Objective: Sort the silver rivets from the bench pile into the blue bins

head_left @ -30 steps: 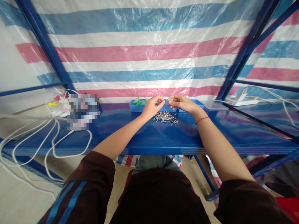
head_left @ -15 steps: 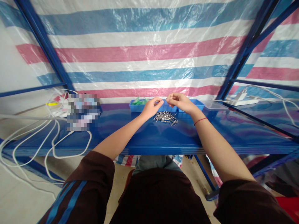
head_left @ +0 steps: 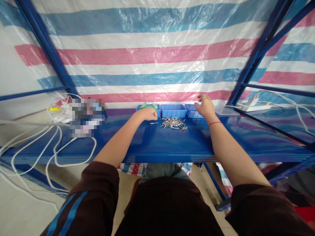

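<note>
My left hand (head_left: 148, 113) is closed, its fingers curled down in front of the left blue bin (head_left: 158, 113); whatever they hold, if anything, is hidden. Green pieces (head_left: 145, 105) show in that bin behind the hand. One slim metal pin (head_left: 154, 123), resembling a rivet, lies on the blue shelf just below my left fingers. To its right is a loose pile of similar metal pins (head_left: 173, 123). My right hand (head_left: 206, 105) hovers at the right blue bin (head_left: 193, 111), fingers apart, with nothing visible in it. Between the hands stands the middle blue bin (head_left: 173, 111).
A clear plastic tray (head_left: 227, 111) sits right of the bins, near a white power strip (head_left: 256, 106). White cables (head_left: 57, 144) loop over the left end of the blue shelf (head_left: 169, 144). Blue metal posts (head_left: 253, 55) and a striped sheet (head_left: 152, 55) bound the back.
My hands have moved apart from above the middle bin: the left to the left and down, the right to the right with its fingers spread. A single pin now shows below my left hand.
</note>
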`<state>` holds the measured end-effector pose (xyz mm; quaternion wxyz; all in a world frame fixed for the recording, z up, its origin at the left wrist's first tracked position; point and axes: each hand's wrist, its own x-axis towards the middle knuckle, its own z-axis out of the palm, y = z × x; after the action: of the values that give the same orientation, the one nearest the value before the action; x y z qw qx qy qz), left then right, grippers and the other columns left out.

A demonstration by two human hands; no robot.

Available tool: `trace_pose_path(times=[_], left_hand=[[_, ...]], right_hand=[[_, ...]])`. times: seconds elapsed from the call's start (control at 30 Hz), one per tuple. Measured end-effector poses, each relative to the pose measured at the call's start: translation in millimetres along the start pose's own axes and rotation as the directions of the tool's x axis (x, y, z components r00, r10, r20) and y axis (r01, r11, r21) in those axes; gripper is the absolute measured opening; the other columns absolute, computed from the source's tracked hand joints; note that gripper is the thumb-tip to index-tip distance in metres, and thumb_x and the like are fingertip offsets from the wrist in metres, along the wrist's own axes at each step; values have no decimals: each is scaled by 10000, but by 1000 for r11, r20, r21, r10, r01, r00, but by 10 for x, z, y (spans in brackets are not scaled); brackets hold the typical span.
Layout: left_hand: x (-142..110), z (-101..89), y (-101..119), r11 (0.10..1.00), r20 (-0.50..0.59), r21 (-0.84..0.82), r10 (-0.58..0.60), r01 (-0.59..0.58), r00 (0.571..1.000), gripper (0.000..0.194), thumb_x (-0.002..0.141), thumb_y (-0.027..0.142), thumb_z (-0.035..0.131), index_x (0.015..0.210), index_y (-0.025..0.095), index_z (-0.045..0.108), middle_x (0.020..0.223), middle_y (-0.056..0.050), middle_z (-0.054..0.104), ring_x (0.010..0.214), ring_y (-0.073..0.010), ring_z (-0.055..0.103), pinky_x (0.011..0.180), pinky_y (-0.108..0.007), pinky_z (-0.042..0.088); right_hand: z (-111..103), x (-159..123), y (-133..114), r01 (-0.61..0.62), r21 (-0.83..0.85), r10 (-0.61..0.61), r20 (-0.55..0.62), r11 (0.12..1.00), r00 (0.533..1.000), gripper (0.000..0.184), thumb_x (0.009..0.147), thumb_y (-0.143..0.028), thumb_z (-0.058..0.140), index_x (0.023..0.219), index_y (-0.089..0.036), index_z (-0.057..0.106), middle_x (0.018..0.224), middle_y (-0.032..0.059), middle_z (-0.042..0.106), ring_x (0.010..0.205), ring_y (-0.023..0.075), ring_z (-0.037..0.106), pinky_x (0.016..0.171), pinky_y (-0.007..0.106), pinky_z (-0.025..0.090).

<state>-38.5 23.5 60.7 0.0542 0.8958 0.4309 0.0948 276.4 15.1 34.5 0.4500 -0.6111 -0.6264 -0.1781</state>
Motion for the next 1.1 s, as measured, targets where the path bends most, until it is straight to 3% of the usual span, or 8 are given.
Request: trace_pose_path(times=[0.1,0.2,0.3,0.4,0.5,0.63,0.93,1.1], left_hand=[[-12,11,8,995,192,33,-97,92,977,184,683,296,653,810,196,741,842,-12,742,787,-161,649,745,-227,443],[-5,34,29,990,272,63,-136,123,953,165,683,246,639,795,172,734,879,-39,740,766,-163,643,689,-220,434],[16,70,31,996,213,41,-86,79,973,99,699,187,604,720,153,695,816,-40,725,732,-153,624,670,-221,420],[60,145,51,986,48,-165,31,-23,998,104,773,193,551,787,144,641,780,-26,690,720,-130,609,675,-220,423],[128,274,127,868,-55,-488,76,-93,996,153,871,233,470,935,142,575,863,-44,671,748,-115,618,658,-218,438],[196,437,272,672,-84,-728,104,-132,991,141,904,215,450,876,125,555,888,-59,651,705,-87,595,672,-231,449],[154,458,442,291,-149,-949,-79,-121,986,115,883,220,564,897,160,467,790,-5,633,721,-72,606,770,-259,466],[147,447,437,254,-129,-962,-87,-104,988,95,901,217,540,944,162,475,851,-18,651,748,-69,602,797,-268,470]], right_hand=[[-22,2,-127,41,33,-44,70,999,997,301,758,-218,531,1042,-142,595,931,141,655,854,271,594,763,386,452],[-64,-4,-346,97,115,-120,214,989,969,217,767,-218,533,931,-137,648,861,113,684,749,231,609,721,353,457],[-61,-48,-550,130,245,-211,344,961,915,164,769,-200,530,806,-130,673,805,96,697,694,198,610,686,322,461],[6,-121,-700,89,400,-280,448,912,849,146,748,-201,569,791,-130,689,812,83,710,693,176,615,694,310,475],[97,-184,-791,43,506,-318,471,861,822,177,733,-222,605,847,-133,706,864,81,721,734,171,626,740,322,485],[152,-217,-836,-18,599,-331,468,800,819,196,726,-213,597,857,-135,720,861,75,726,755,170,633,757,327,489],[14,-207,-886,-220,692,-262,518,687,814,244,726,-291,620,881,-135,725,757,55,696,620,126,557,584,268,447],[-6,-209,-913,-223,702,-266,515,676,815,259,743,-373,635,821,-136,706,734,57,679,611,118,536,581,267,433]])
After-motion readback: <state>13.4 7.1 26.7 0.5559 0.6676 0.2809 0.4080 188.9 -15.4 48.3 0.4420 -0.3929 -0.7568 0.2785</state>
